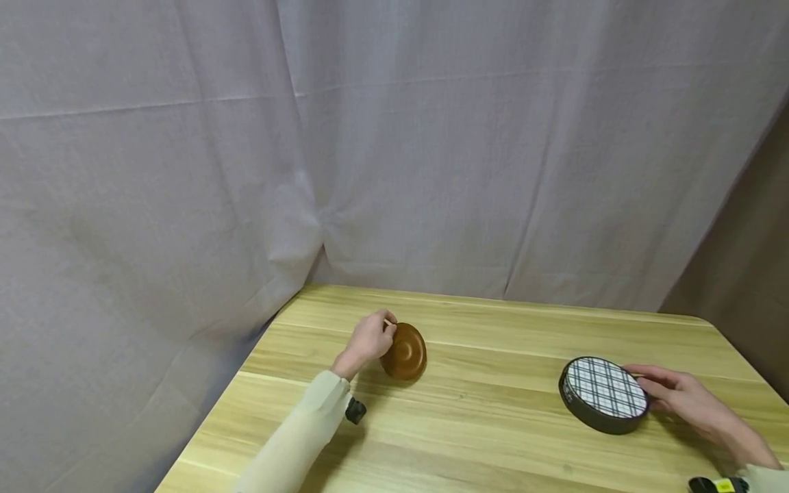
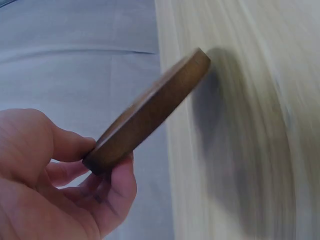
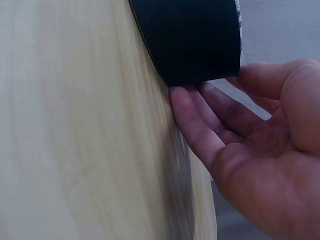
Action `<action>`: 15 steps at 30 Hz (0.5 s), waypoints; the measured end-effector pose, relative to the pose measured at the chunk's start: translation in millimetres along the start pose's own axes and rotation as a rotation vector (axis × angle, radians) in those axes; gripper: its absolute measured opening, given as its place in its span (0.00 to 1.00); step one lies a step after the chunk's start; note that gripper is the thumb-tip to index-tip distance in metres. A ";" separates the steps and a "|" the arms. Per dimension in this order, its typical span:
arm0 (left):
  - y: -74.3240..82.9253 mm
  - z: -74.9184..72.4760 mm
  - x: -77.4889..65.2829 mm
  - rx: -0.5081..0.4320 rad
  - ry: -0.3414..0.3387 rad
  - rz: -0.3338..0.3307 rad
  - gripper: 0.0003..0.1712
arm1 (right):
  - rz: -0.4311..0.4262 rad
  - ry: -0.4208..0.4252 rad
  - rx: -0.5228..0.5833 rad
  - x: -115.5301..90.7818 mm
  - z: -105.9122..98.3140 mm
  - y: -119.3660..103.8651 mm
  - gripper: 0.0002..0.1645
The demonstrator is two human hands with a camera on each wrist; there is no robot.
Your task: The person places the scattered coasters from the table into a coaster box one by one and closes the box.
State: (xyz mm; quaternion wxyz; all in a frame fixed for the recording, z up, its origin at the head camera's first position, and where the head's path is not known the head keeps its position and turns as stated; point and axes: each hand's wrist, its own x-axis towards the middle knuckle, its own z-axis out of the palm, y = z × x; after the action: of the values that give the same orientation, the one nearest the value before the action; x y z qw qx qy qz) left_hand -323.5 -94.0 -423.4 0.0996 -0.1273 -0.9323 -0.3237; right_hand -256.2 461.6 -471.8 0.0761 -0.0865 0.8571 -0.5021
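Note:
My left hand (image 1: 371, 337) pinches the edge of a round brown wooden coaster (image 1: 405, 352), thumb on one face and fingers on the other. Tilted, the coaster (image 2: 155, 110) is held above the table and casts a shadow in the left wrist view. A ring-shaped relief shows at its middle. Over at the right, my right hand (image 1: 687, 400) grips the side of a round black box (image 1: 607, 389) with a white and dark plaid top. Close up in the right wrist view, the thumb is at the upper edge of the box (image 3: 192, 40) and the fingertips (image 3: 181, 100) are at its lower edge.
Both things are over a light wood-grain table (image 1: 487, 438). A grey curtain (image 1: 431, 171) hangs behind the table and along its left side. Darker cloth (image 1: 740, 253) hangs at the right. The table's far edge runs close to the curtain.

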 end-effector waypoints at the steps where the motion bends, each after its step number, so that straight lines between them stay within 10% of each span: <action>1: 2.7 1.6 0.8 -0.020 -0.006 -0.005 0.08 | 0.007 0.000 -0.003 -0.1 0.0 -0.2 0.28; 15: 52.2 37.9 13.9 -0.318 -0.120 -0.074 0.13 | -0.031 -0.011 0.011 -1.1 -2.2 1.0 0.25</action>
State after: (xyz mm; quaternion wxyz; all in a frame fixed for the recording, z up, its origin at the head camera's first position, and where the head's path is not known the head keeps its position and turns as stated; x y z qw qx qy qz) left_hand -324.8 -28.3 -418.7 0.0105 -0.1261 -0.8777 -0.4622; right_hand -255.7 464.2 -471.5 0.0732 -0.1023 0.8525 -0.5074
